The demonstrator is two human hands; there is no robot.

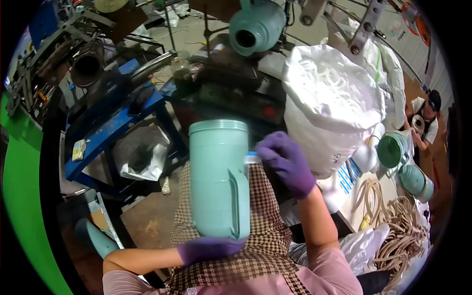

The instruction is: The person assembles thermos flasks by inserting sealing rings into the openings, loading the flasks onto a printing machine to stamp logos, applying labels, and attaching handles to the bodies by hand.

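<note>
A pale teal plastic jug (216, 182) with a threaded rim and a side handle stands upright in front of my checked apron. My left hand (212, 249), in a purple glove, is at its base and supports it, with most of the fingers hidden behind or under the bottom. To the right of the rim is my gloved right hand (289, 162), apart from the jug. Its fingers are curled in, and whatever they might hold is hidden. A small blue-and-white piece (252, 158) shows between the jug and my right hand.
A white sack (314, 128) full of white rings stands at the right front. Another teal jug (258, 27) is mounted on equipment ahead. A blue bench (115, 120) is on the left. Coiled beige cords (398, 231) and more jugs lie right. A co-worker (427, 120) is at far right.
</note>
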